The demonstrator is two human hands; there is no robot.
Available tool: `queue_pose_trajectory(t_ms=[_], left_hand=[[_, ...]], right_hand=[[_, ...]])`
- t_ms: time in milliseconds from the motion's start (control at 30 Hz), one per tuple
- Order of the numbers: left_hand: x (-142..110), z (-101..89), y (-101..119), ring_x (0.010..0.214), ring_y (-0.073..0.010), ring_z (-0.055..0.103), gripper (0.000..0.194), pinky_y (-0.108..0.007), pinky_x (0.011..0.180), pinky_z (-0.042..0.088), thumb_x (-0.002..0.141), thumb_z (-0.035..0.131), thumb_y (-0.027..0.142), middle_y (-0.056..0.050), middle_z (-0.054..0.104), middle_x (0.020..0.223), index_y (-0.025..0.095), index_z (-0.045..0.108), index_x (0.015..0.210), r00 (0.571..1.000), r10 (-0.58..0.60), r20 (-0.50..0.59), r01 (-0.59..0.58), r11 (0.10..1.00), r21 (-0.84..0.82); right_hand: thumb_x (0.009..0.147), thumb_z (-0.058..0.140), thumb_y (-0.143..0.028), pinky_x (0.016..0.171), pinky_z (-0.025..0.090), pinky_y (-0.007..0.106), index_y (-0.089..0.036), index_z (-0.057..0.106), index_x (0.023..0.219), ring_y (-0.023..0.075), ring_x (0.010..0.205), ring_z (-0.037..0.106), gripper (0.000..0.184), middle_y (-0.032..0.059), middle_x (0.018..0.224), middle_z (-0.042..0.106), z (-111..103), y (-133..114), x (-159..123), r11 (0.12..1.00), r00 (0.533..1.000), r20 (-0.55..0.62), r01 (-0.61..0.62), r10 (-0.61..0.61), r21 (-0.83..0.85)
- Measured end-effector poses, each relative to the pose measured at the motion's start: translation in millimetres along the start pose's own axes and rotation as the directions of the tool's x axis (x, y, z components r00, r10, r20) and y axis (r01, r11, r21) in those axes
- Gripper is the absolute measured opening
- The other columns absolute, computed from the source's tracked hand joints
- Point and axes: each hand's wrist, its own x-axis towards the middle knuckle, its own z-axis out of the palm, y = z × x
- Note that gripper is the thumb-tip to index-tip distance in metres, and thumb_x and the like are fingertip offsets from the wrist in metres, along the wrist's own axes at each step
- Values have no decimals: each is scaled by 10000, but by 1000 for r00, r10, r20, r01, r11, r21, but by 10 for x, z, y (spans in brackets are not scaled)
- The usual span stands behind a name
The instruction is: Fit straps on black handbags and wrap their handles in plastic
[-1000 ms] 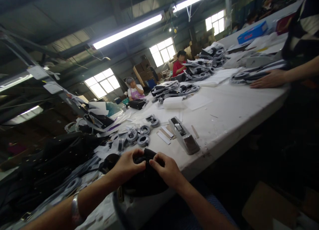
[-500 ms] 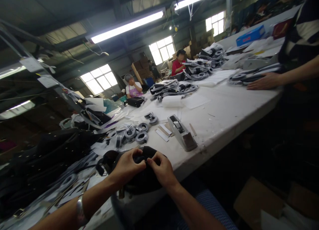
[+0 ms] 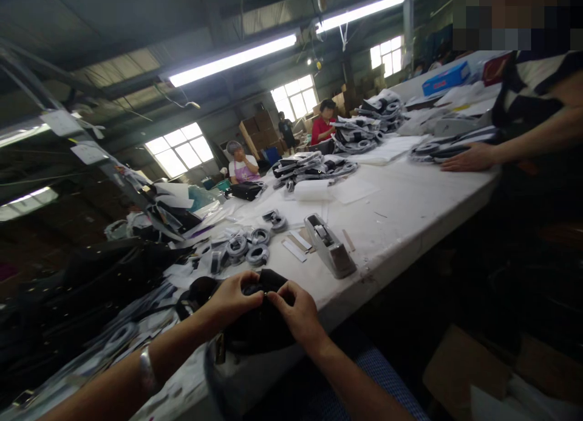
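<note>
My left hand (image 3: 233,299) and my right hand (image 3: 294,311) are both closed on a black bag (image 3: 259,333) that lies at the near edge of the white table (image 3: 410,208). The fingertips of both hands pinch together at the bag's top, where a small part is hidden between them. A silver bracelet (image 3: 146,370) sits on my left wrist. Several grey coiled straps (image 3: 248,249) lie just beyond the bag. A grey tape dispenser (image 3: 328,245) stands to the right of them.
A heap of black bags (image 3: 91,287) fills the table's left. Piles of wrapped straps (image 3: 314,164) lie farther along. A co-worker's hand (image 3: 469,160) rests on the table at the right. Two people sit at the far end. Cardboard (image 3: 460,366) lies on the floor.
My fingertips have drawn closer together on the top of the black bag. The view has shifted slightly; the co-worker's hand has stayed on the table.
</note>
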Motion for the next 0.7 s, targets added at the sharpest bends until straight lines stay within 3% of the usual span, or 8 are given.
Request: queue_pose_trajectory(t_ms=[100,167,267,367,467,600,700], left_hand=[[13,-117,29,1018,-307,674,465,-379,883,522,746,705,414,-91,743,1061,161,663,1135,998,59,4,-59,997,51],[-2,-195,42,1044,-293,675,551,-392,921,513,813,647,503,-83,742,1094,190,596,1263,998,59,15,-58,998,-13],[-51,-290,14,1119,-272,655,568,-398,968,502,912,477,583,-103,709,1194,193,539,1320,998,54,-40,-61,973,-222],[-155,-357,-112,1223,-285,593,566,-408,976,513,938,405,596,-135,645,1302,170,566,1275,975,44,-220,-119,933,-339],[-360,-362,-326,1204,-300,603,504,-443,986,512,936,441,554,-126,665,1273,181,606,1232,938,77,-338,-138,977,-162],[-665,-228,-600,1232,-336,571,402,-497,1056,443,840,637,397,-135,648,1304,197,652,1188,913,182,-364,-102,968,229],[-771,-151,-681,1207,-302,599,312,-444,1026,473,853,573,225,-116,665,1284,204,655,1153,884,237,-403,-94,934,344]], right_hand=[[878,630,-377,784,471,326,-203,642,890,223,849,637,175,21,859,688,-64,-69,-27,997,997,-28,65,-67,-47],[877,639,-328,945,441,376,-217,629,1094,252,1050,605,244,57,1085,682,-104,-161,-25,977,982,-18,185,-189,-109],[852,690,-316,1106,346,422,-238,536,1323,270,1275,481,502,81,1367,568,-120,-336,38,867,898,126,441,-422,-235],[842,705,-302,1144,322,434,-223,516,1369,274,1337,426,566,77,1422,538,-85,-510,141,763,812,311,576,-494,-293],[834,694,-254,1154,301,460,-226,522,1371,281,1347,414,564,61,1394,571,-30,-667,223,719,778,418,611,-469,-332],[836,647,-197,1164,242,491,-241,520,1372,270,1286,493,552,65,1354,606,67,-859,290,670,700,572,670,-427,-319],[847,603,-160,1148,249,493,-195,538,1361,271,1197,576,520,109,1288,653,127,-995,343,648,641,680,694,-355,-315]])
